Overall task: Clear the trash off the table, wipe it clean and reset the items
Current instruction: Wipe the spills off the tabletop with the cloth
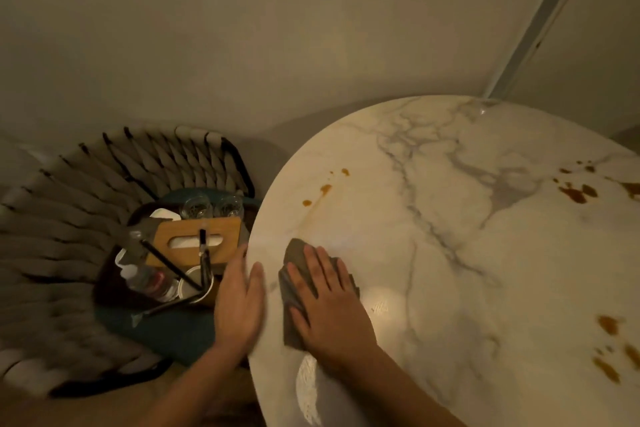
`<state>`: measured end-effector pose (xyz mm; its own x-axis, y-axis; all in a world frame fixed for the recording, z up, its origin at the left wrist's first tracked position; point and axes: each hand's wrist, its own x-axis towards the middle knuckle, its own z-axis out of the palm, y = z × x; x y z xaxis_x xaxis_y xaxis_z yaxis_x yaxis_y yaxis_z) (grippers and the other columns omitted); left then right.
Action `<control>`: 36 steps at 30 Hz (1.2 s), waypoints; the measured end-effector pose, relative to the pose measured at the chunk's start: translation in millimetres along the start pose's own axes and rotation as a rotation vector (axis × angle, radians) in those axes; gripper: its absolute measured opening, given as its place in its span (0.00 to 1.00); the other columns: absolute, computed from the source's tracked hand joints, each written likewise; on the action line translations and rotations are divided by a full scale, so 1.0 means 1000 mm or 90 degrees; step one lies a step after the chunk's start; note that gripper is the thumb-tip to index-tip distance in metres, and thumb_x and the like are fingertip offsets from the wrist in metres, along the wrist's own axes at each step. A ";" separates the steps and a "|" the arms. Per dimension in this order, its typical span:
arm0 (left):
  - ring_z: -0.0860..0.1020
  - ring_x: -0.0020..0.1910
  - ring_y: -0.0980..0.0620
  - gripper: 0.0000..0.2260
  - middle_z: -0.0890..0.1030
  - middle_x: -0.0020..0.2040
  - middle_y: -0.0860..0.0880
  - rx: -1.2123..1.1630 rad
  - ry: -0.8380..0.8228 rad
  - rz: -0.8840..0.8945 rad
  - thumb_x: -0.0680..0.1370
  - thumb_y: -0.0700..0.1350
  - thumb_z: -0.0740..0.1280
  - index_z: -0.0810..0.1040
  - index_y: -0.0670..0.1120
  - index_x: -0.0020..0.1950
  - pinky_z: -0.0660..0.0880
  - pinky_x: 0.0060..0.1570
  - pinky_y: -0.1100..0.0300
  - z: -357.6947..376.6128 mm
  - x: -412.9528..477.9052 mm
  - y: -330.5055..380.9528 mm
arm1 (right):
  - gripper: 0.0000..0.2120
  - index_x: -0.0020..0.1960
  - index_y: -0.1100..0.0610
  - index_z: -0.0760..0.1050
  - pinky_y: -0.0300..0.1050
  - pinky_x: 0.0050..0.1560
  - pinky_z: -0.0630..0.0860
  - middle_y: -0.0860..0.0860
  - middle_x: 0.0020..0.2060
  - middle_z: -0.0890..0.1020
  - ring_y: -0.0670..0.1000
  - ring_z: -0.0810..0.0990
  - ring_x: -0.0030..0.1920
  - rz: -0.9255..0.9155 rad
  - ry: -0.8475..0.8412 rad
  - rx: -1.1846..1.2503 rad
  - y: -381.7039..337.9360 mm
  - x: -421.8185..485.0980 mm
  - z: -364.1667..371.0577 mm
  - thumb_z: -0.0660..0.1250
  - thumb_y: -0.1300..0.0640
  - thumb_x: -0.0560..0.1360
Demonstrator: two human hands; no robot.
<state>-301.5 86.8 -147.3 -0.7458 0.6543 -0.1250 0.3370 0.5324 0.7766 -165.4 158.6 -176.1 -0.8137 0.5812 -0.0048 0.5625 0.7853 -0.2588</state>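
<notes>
A round white marble table [450, 253] fills the right half of the view. My right hand [329, 302] presses flat on a folded grey cloth [294, 253] near the table's left edge, fingers straight. My left hand [240, 302] lies flat against the table's left rim, fingers straight, holding nothing. Brown sauce stains [325, 189] dot the table above the cloth. More brown stains [576, 192] sit at the far right, and another group of stains [609, 326] lies at the near right.
Left of the table stands a woven-back chair [86, 204]. On its seat a dark tray [104, 288] carries a wooden tissue box [197, 241], two glasses [211, 206], a plastic bottle [149, 281], a cup [197, 282] and dark sticks. A wall runs close behind.
</notes>
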 end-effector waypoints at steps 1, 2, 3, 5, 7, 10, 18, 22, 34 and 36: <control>0.73 0.60 0.52 0.18 0.73 0.64 0.53 -0.019 -0.015 0.005 0.83 0.50 0.55 0.66 0.51 0.73 0.69 0.56 0.56 -0.004 0.010 0.005 | 0.29 0.78 0.49 0.55 0.62 0.75 0.55 0.57 0.78 0.56 0.59 0.55 0.78 -0.011 -0.004 0.001 -0.001 -0.012 0.002 0.50 0.41 0.80; 0.72 0.57 0.54 0.17 0.73 0.61 0.53 -0.014 -0.034 -0.002 0.84 0.49 0.54 0.68 0.49 0.72 0.66 0.54 0.59 -0.008 0.022 0.009 | 0.29 0.78 0.50 0.56 0.62 0.74 0.54 0.56 0.78 0.57 0.59 0.55 0.78 -0.019 -0.008 -0.001 -0.003 -0.024 0.004 0.51 0.40 0.79; 0.71 0.57 0.55 0.17 0.73 0.60 0.53 -0.005 -0.055 -0.018 0.84 0.49 0.54 0.69 0.48 0.71 0.64 0.54 0.60 -0.009 0.033 0.012 | 0.30 0.78 0.50 0.57 0.61 0.72 0.53 0.56 0.78 0.57 0.59 0.56 0.77 -0.025 -0.015 -0.002 -0.007 -0.035 0.006 0.52 0.40 0.79; 0.72 0.60 0.51 0.18 0.74 0.62 0.50 -0.022 -0.097 -0.068 0.84 0.51 0.53 0.70 0.46 0.70 0.64 0.56 0.60 -0.004 0.052 0.011 | 0.30 0.77 0.50 0.59 0.59 0.69 0.54 0.57 0.77 0.59 0.60 0.57 0.77 -0.042 -0.032 -0.005 -0.017 -0.049 0.009 0.53 0.39 0.78; 0.74 0.63 0.47 0.19 0.75 0.63 0.47 -0.074 -0.112 -0.091 0.84 0.53 0.52 0.69 0.46 0.71 0.67 0.58 0.57 0.002 0.060 0.004 | 0.31 0.77 0.50 0.61 0.58 0.68 0.55 0.56 0.77 0.60 0.60 0.58 0.76 -0.055 -0.048 -0.006 -0.027 -0.050 0.011 0.54 0.39 0.77; 0.72 0.63 0.50 0.20 0.73 0.62 0.51 -0.131 -0.158 -0.131 0.83 0.56 0.50 0.69 0.48 0.69 0.64 0.62 0.56 0.003 0.064 -0.004 | 0.30 0.77 0.48 0.58 0.57 0.70 0.52 0.55 0.78 0.59 0.58 0.57 0.77 -0.106 -0.058 -0.010 -0.029 -0.032 0.010 0.54 0.38 0.78; 0.74 0.56 0.65 0.14 0.76 0.57 0.60 -0.205 -0.090 -0.082 0.83 0.55 0.51 0.67 0.59 0.68 0.72 0.62 0.58 0.009 0.068 -0.016 | 0.28 0.79 0.45 0.50 0.53 0.77 0.44 0.52 0.79 0.50 0.53 0.46 0.79 -0.137 -0.080 -0.042 0.036 0.082 -0.021 0.49 0.40 0.81; 0.74 0.63 0.45 0.22 0.76 0.65 0.48 -0.029 -0.085 -0.087 0.82 0.62 0.46 0.61 0.61 0.75 0.70 0.65 0.43 0.011 0.067 -0.024 | 0.28 0.78 0.47 0.54 0.54 0.77 0.48 0.54 0.79 0.55 0.56 0.50 0.78 -0.031 -0.045 -0.081 0.093 0.147 -0.035 0.47 0.41 0.80; 0.77 0.58 0.47 0.24 0.79 0.57 0.48 -0.040 -0.054 -0.122 0.81 0.62 0.46 0.70 0.54 0.70 0.72 0.63 0.44 0.010 0.068 -0.017 | 0.29 0.79 0.48 0.49 0.57 0.77 0.46 0.55 0.79 0.50 0.56 0.45 0.79 0.069 -0.016 -0.065 0.084 0.162 -0.031 0.48 0.40 0.81; 0.77 0.57 0.46 0.23 0.79 0.57 0.48 -0.056 -0.052 -0.109 0.81 0.62 0.47 0.70 0.54 0.69 0.73 0.61 0.43 0.009 0.071 -0.014 | 0.29 0.79 0.48 0.50 0.58 0.77 0.48 0.55 0.79 0.49 0.55 0.44 0.79 0.021 -0.036 -0.063 0.064 0.139 -0.032 0.48 0.39 0.81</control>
<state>-354.1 130.2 -172.6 -0.7375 0.6014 -0.3074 0.1543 0.5932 0.7901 -237.8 296.5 -162.8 -0.8003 0.5959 -0.0662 0.5979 0.7851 -0.1617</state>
